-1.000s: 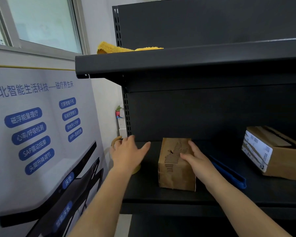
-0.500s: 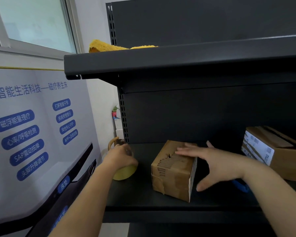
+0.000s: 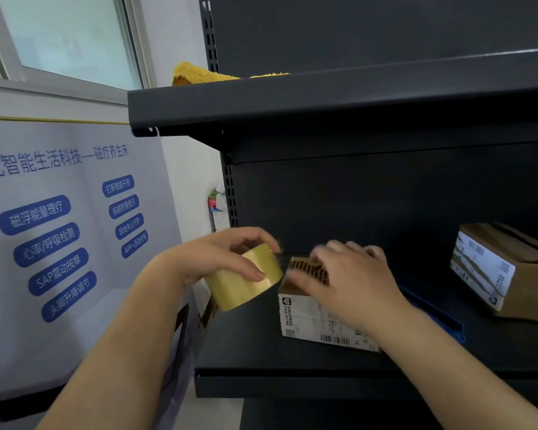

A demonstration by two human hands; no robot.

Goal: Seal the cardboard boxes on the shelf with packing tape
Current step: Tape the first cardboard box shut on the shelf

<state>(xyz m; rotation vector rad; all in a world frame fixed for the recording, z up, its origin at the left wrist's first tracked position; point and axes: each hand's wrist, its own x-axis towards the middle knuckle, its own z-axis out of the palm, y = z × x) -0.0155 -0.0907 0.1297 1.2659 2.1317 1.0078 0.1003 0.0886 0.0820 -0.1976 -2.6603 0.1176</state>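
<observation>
Fingers (image 3: pixel 255 276) grip glossy round tape roll (image 3: pixel 246 282); right hand (image 3: pixel 348 280) spread on torn cardboard box (image 3: pixel 311 315).

Tape roll (image 3: pixel 246 282): yellowish, glossy, held off the shelf (image 3: pixel 246 346) above its left edge, tilted.
Small box (image 3: pixel 311 315): brown cardboard, white barcode label on front face, torn top; sits near shelf's left front.
Second box (image 3: pixel 507 271): brown, white label on left face, at shelf's right edge, well apart.
</observation>
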